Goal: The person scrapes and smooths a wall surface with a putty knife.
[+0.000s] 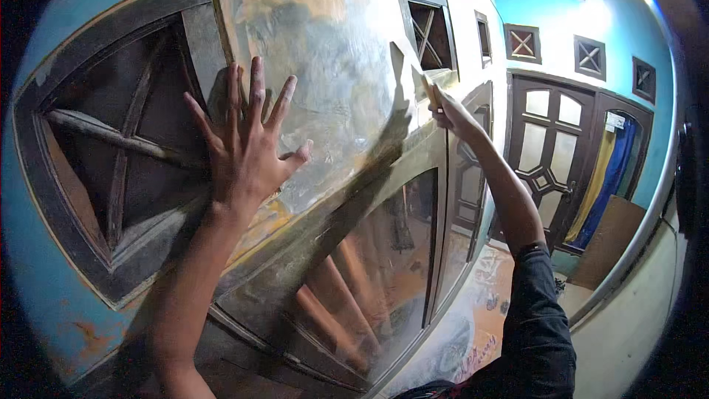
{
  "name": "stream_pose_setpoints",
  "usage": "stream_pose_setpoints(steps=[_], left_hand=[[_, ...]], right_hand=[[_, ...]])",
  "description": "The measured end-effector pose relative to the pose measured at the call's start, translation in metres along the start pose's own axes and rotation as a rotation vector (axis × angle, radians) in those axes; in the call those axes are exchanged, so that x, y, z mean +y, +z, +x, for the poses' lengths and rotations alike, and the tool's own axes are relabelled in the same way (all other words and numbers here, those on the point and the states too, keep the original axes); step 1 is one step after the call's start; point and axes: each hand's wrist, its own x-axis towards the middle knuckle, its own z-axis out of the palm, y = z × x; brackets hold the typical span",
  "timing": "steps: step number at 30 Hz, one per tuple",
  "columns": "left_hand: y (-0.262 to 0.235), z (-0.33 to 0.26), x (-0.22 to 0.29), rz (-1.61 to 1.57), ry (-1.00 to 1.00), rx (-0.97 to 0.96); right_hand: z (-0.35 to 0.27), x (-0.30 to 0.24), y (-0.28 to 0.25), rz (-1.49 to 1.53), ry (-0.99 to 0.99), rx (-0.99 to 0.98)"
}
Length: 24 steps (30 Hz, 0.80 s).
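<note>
My left hand (251,151) is open with fingers spread, against the patched wall (317,89) beside the dark wooden vent frame (199,44); whether the whole palm touches I cannot tell. Grey and white filler, with orange patches, covers that stretch of wall. Farther along and to the right, my raised right hand (452,112) is closed around a thin, flat, pale yellowish tool (429,90). It shows almost edge-on, close to the wall below a smaller vent opening (428,33), so its exact kind is unclear. The arm's shadow falls across the wall beside it.
Below my hands is a dark-framed glass window (369,281) with reflections. At the far right stand a brown panelled door (548,129), a blue and yellow curtain (605,177) and a leaning brown board (607,240). White smears mark the orange floor (491,303).
</note>
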Motion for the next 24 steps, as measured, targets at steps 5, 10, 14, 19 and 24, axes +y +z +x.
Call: stream_pose_setpoints(steps=[5, 10, 14, 19, 24], left_hand=[[-0.002, 0.001, 0.002, 0.004, 0.004, 0.02], [-0.001, 0.003, 0.001, 0.026, 0.01, 0.018], [0.001, 0.0, -0.002, 0.039, -0.014, 0.025], [-0.002, -0.002, 0.001, 0.001, -0.017, 0.027], [-0.007, 0.002, 0.004, -0.001, -0.009, 0.006]], right_hand=[[0.028, -0.053, 0.004, -0.048, -0.046, 0.06], [0.045, -0.097, 0.014, 0.005, -0.099, 0.053], [0.055, -0.123, 0.019, 0.037, -0.099, 0.019], [0.049, -0.099, 0.019, -0.101, -0.088, 0.087], [0.014, -0.02, 0.008, -0.048, 0.006, 0.068]])
